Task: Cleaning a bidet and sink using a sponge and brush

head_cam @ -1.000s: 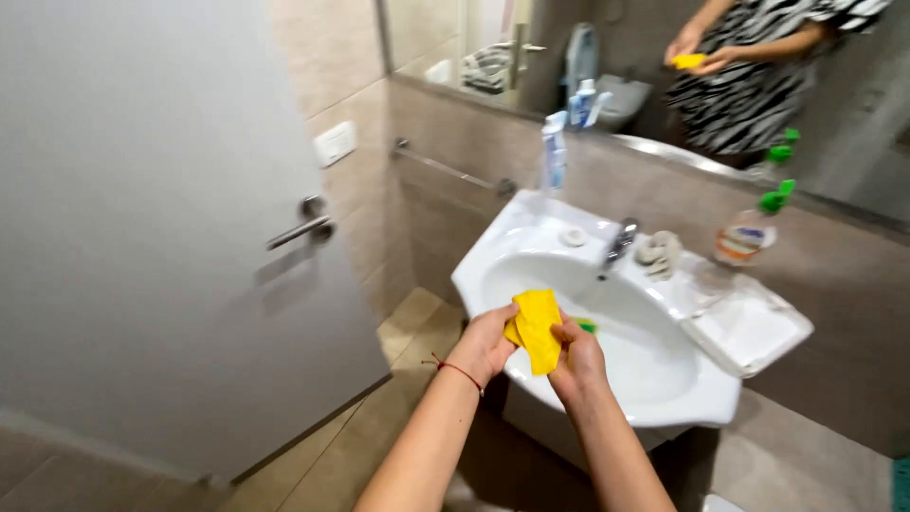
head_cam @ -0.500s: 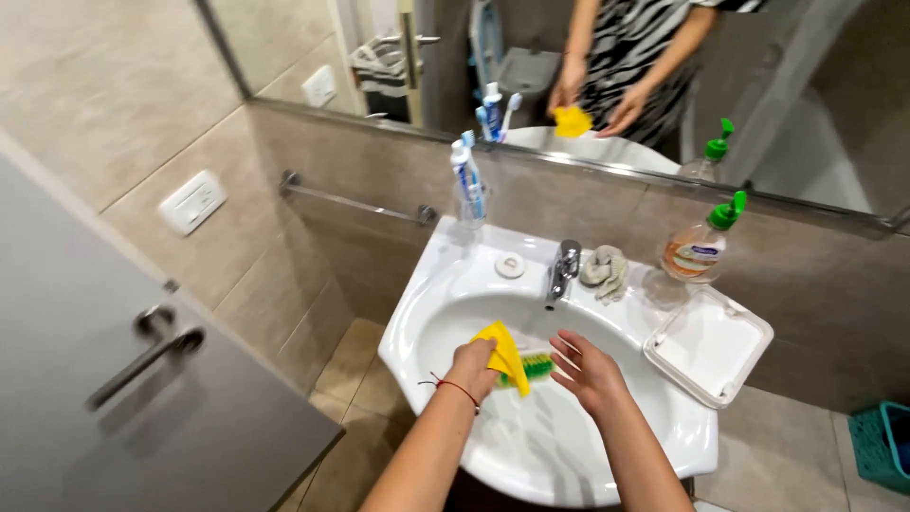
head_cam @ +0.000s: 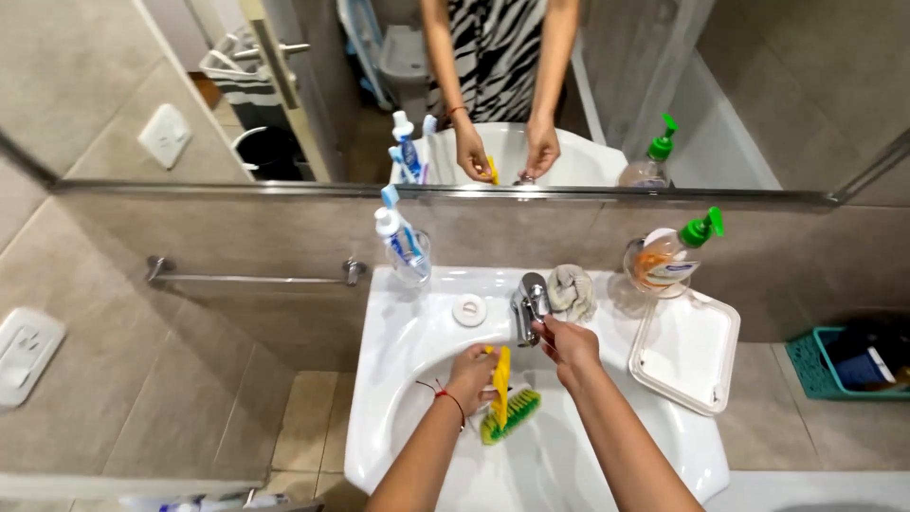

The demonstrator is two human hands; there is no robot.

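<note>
My left hand [head_cam: 471, 374] grips a yellow scrub brush [head_cam: 502, 389] over the bowl of a white sink [head_cam: 389, 398]; the brush's yellow-green bristles [head_cam: 512, 417] point down to the right. My right hand [head_cam: 567, 343] reaches up to the chrome tap [head_cam: 529, 301] and touches its handle with the fingers. No water shows under the spout. The mirror [head_cam: 474, 95] above reflects both hands and a striped dress.
A glass with toothbrush and toothpaste [head_cam: 403, 248] stands at the sink's back left, a crumpled cloth [head_cam: 572, 290] beside the tap, a green-pump soap bottle [head_cam: 668, 256] and a white tray [head_cam: 684, 351] to the right. A towel rail [head_cam: 251, 276] runs left. A teal basket [head_cam: 844, 365] sits on the floor.
The view swung from the door to face the sink and mirror. My right hand let go of the brush and rose to the tap; my left hand keeps the brush.
</note>
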